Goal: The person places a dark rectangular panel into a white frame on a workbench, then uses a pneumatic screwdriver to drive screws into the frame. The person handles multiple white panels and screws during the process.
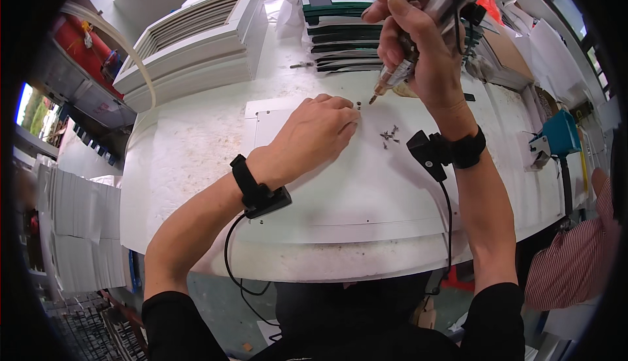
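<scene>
My left hand [319, 129] rests on a flat white panel [314, 210], its fingers curled together. Whatever its fingertips pinch, if anything, is hidden. Just beyond those fingertips are small dark screws or holes [358, 105] near the panel's far edge. Raised at the upper right, my right hand [422, 44] is wrapped around a metal power screwdriver [398, 73]. The tool tilts down to the left, and its bit points at the panel close to my left fingertips. A loose cluster of small screws [390, 137] lies on the panel, right of my left hand.
White louvred frames [190, 40] are stacked at the far left of the table [173, 138]. Dark-edged panels [340, 31] are piled at the back. A teal tool [560, 133] stands at the right edge. Beyond it, a person's striped sleeve [569, 263] shows.
</scene>
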{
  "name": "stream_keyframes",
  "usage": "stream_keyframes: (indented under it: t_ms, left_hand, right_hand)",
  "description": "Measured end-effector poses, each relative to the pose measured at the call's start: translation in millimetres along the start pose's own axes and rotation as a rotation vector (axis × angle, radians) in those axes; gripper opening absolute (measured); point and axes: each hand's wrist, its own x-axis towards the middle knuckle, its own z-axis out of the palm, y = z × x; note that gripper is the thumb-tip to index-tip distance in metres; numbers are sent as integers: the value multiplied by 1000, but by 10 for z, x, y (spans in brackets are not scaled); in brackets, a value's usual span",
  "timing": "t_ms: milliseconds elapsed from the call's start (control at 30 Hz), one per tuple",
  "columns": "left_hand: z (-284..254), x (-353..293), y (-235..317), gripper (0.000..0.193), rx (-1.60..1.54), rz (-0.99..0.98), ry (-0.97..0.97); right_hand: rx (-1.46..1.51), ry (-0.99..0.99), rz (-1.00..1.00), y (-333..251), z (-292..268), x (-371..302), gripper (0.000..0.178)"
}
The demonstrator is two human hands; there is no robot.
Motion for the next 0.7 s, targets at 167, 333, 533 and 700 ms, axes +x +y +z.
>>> stream_keyframes:
  t_ms: [167, 333, 533, 700]
  left_hand:
    - [161, 132, 355, 19, -164, -56, 91]
    - [220, 262, 377, 15, -146, -66, 70]
    - [189, 251, 415, 9, -152, -97, 93]
    - [-146, -279, 700, 4, -575, -387, 47]
  right_hand:
    - [76, 94, -58, -313, -368, -313, 23]
    - [39, 120, -12, -528, -506, -634, 27]
    - [84, 176, -22, -612, -531, -800, 28]
    - [362, 162, -84, -697, -434, -1032, 24]
